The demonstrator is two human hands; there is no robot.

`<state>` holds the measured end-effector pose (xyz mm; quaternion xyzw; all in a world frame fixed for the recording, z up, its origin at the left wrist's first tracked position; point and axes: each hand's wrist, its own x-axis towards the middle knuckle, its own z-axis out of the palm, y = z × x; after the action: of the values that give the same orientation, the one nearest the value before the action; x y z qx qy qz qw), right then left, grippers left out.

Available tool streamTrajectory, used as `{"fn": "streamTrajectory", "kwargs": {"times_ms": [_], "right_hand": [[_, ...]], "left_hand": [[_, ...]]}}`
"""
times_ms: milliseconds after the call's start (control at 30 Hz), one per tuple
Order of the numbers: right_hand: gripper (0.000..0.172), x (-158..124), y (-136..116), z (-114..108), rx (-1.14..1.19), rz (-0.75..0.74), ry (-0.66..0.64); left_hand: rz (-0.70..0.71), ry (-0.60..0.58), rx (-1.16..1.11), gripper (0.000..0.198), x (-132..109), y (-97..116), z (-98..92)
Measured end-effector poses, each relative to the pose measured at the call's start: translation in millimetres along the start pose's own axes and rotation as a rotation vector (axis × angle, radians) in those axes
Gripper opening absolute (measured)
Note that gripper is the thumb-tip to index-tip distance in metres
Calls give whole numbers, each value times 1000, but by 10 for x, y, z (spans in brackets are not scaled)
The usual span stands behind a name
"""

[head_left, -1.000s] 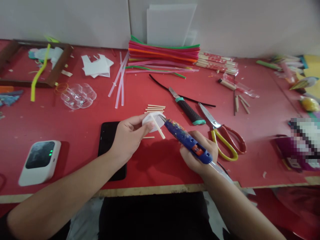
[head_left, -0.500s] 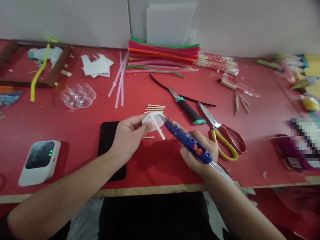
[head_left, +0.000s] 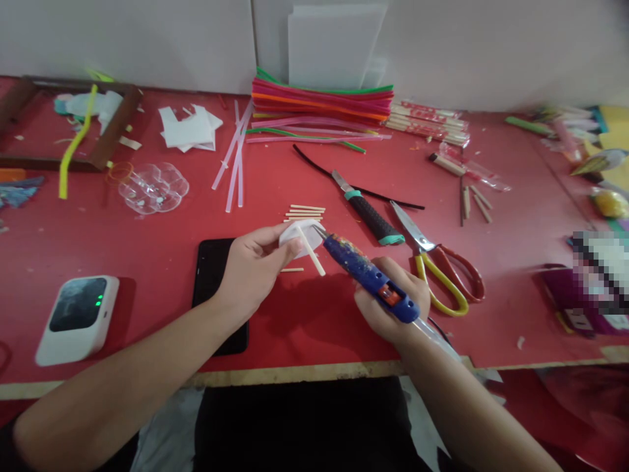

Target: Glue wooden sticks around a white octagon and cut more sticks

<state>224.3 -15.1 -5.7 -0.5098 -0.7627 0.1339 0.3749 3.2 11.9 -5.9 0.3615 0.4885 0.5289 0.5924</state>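
Observation:
Pinched between thumb and fingers of my left hand (head_left: 255, 265) is a small white disc (head_left: 289, 248), apparently paper or card. A short wooden stick (head_left: 313, 254) lies across the disc, its lower end jutting past the edge. My right hand (head_left: 390, 298) is closed around a blue hot glue gun (head_left: 366, 272) smeared with paint or glue. The gun's metal nozzle points left and meets the disc near its upper right, beside the stick. A clear glue stick (head_left: 435, 337) sticks out of its rear. Several cut sticks (head_left: 305, 211) lie in a row just behind the disc.
Scissors (head_left: 437, 259) and a black-and-teal cutter knife (head_left: 371, 216) lie right of centre. A black phone (head_left: 209, 269) is under my left wrist; a white device (head_left: 78, 321) stands left. Pipe cleaners (head_left: 322, 105) are stacked at the back, near white scraps (head_left: 189, 129) and a clear palette (head_left: 154, 189).
Almost nothing differs. Both hands, the disc and the glue gun hold nearly the same position, with the nozzle still at the disc.

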Motion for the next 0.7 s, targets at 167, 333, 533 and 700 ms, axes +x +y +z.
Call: {"fn": "streamTrajectory", "kwargs": {"times_ms": [167, 333, 533, 700], "right_hand": [[13, -9, 20, 4, -7, 23, -9], [13, 0, -19, -3, 2, 28, -11], [14, 2, -11, 2, 22, 18, -12], [19, -5, 7, 15, -2, 35, -15]], "left_hand": [[1, 0, 15, 34, 1, -8, -5], [1, 4, 4, 35, 1, 3, 1], [11, 2, 11, 33, 6, -13, -4], [38, 10, 35, 31, 14, -60, -36]]}}
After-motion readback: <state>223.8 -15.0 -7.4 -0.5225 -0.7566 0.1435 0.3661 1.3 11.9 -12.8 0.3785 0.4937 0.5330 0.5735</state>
